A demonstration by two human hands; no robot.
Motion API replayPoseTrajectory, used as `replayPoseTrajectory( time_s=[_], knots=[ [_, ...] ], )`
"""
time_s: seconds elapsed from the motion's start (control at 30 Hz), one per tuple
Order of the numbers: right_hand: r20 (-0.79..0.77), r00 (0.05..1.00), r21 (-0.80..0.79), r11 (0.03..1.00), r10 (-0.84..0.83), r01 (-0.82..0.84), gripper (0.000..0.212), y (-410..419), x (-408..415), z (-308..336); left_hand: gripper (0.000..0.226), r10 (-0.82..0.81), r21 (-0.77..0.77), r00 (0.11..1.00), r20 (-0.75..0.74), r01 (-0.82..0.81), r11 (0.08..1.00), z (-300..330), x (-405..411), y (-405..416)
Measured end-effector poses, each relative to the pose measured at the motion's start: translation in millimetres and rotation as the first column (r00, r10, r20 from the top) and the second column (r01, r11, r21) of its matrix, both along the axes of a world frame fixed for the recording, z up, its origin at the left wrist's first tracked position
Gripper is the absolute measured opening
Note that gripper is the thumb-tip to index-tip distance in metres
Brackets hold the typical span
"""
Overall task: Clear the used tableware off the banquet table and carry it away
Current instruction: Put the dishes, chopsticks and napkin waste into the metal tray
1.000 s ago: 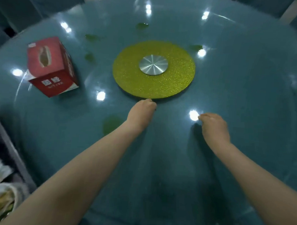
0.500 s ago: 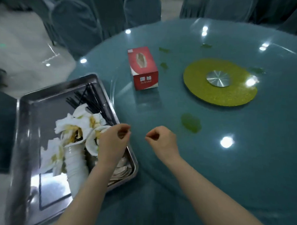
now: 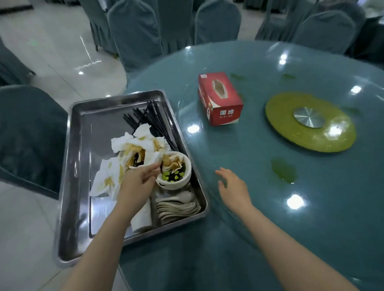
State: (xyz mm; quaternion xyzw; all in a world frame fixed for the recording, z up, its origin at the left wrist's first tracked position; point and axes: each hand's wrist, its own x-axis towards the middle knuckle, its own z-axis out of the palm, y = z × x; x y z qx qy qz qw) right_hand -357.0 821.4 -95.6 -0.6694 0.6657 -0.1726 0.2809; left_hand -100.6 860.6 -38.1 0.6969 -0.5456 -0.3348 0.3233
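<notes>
Below, left hand (image 3: 139, 182) fingers extended, touched white bowl (image 3: 174, 174) in steel tray (image 3: 78, 141), right hand (image 3: 233, 186) relaxed over counter (image 3: 271, 202), tissue box (image 3: 220, 98) at twelve o'clock.

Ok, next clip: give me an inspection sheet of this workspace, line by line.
Surface: round teal table, glossy, with green smears.
Job's things: metal tray holding black chopsticks, soiled napkins, a bowl of scraps and stacked spoons.
Clutter: red tissue box; green turntable disc.
Grippers: left hand fingers extended, over the tray beside the bowl; right hand open above the table.
Cables: nothing seen.
Surroundings: covered chairs, tiled floor.
</notes>
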Motion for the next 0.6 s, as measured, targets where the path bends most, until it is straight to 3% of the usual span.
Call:
replayPoseTrajectory(
  time_s=[0.07,0.13,0.4,0.6],
  knots=[
    [-0.207,0.974,0.119,0.990,0.096,-0.072,0.050,19.3,-40.5,-17.9,0.039,0.039,0.011,0.998,-0.058,-0.038,0.999,-2.4,-4.3,6.7],
    [-0.308,0.934,0.184,0.974,0.183,-0.130,0.056,39.2,-71.2,-32.2,0.038,0.061,0.030,0.993,-0.102,-0.058,0.998,-3.5,-12.4,13.3],
    [-0.300,0.939,0.154,0.980,0.169,-0.127,0.058,77.8,-120.6,-36.0,0.034,0.037,0.030,0.993,-0.108,-0.034,0.999,-3.4,-44.5,30.9],
    [-0.271,0.962,0.072,0.997,0.021,-0.001,0.048,109.9,-158.9,-31.6,0.034,0.008,0.018,0.994,-0.110,-0.006,1.000,3.3,-72.2,29.8]
  ],
)
